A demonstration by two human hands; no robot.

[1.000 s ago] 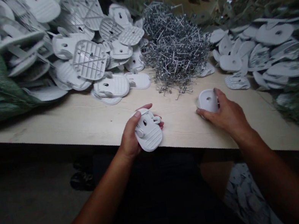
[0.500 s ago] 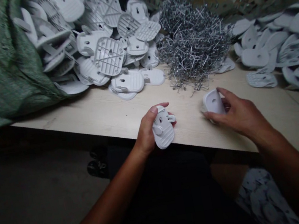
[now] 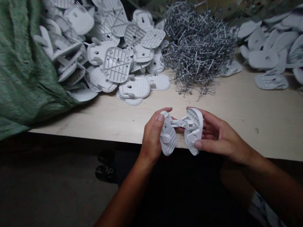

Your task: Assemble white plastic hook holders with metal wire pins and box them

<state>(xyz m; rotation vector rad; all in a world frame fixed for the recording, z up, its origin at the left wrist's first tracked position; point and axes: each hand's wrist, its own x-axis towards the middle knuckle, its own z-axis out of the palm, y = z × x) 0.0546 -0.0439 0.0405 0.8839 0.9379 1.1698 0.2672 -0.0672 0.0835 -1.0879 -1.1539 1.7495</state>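
Both forearms enter from the bottom of the view and converge over the near edge of the table.

The left hand is closed on a white plastic shell. The thumb lies across the shell's upper end and the fingers wrap behind it. The shell stands on edge, its outer face turned toward the camera.

The right hand is closed on a second shell. The thumb presses on its lower rim and the fingers support it from behind. This shell is tilted, showing its ribbed inner face.

Both shells are held just above the near edge of the table, side by side. Their projecting lugs point toward each other in the gap between them. Whether the lugs are engaged cannot be determined.

Beyond the hands lies a strip of bare, pale tabletop. Nothing obstructs the hands.

Farther back, at the table centre, is a heap of bent wire clips, with loose clips trailing off toward the hands. To the left of the heap, a pile of white shells spills from a green woven sack that covers the far left corner. Toward the right edge, flat white plates lie spread out in overlapping layers.

Below the table edge, on the left, a dark shoe rests on the floor.
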